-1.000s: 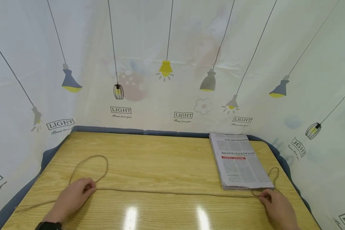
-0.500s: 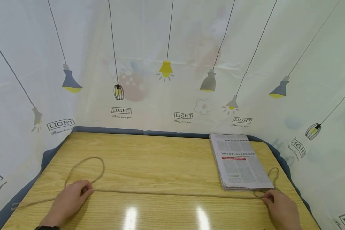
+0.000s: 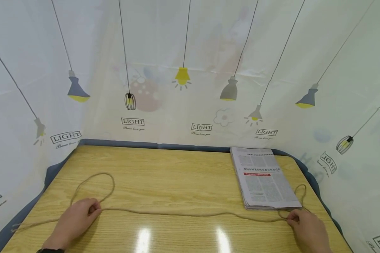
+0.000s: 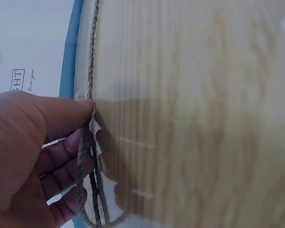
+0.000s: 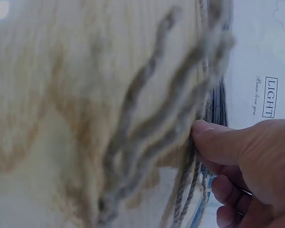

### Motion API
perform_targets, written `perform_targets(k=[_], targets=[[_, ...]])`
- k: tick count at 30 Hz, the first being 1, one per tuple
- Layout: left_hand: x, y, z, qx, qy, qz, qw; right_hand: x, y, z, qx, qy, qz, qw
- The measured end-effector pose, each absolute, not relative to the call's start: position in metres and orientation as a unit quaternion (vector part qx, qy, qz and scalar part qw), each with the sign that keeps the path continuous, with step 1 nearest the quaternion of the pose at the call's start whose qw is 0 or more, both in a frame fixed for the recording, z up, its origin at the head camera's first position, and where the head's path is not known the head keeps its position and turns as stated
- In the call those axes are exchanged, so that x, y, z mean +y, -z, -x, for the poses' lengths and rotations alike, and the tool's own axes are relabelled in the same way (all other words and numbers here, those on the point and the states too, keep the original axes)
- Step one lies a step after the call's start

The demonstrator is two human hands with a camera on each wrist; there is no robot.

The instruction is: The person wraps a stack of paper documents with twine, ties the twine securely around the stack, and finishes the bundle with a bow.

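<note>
A thin brown twine (image 3: 177, 214) runs across the table's front half between both hands, slightly slack toward the right. My left hand (image 3: 76, 218) pinches it between thumb and fingers; beyond that hand the twine makes a loop, and a loose end lies to the left. At the other side my right hand (image 3: 308, 226) pinches the twine by the front right corner of a newspaper stack (image 3: 266, 179). A small loop stands out past the stack's right edge. In the right wrist view, blurred frayed strands (image 5: 147, 104) hang close to the camera.
The wooden table (image 3: 164, 175) has a blue-grey edge (image 3: 158, 144) along its back and sides. A white curtain (image 3: 164, 45) printed with lamps surrounds it. Two bright reflections lie on the tabletop near the front.
My left hand has shifted slightly left, carrying its loop along. The twine between the hands was nearly straight and now sags in a gentle wave at right. The newspaper stack stays put.
</note>
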State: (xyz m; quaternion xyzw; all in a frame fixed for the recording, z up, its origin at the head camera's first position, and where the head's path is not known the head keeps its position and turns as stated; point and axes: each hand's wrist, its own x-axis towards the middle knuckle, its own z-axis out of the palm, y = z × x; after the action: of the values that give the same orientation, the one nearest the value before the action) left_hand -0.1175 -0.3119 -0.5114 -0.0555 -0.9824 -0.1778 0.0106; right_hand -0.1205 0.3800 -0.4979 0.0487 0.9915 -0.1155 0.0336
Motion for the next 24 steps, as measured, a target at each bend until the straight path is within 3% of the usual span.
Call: perform_targets(k=[9, 24], targets=[[-0.304, 0.506, 0.118, -0.977, 0.201, 0.067, 0.035, 0.369, 0.484, 0.12, 0.991, 0.128, -0.018, 0.039], [-0.276, 0.497, 0.122, -0.964, 0.224, 0.109, 0.095, 0.335, 0.47, 0.133, 0.989, 0.149, 0.013, -0.013]])
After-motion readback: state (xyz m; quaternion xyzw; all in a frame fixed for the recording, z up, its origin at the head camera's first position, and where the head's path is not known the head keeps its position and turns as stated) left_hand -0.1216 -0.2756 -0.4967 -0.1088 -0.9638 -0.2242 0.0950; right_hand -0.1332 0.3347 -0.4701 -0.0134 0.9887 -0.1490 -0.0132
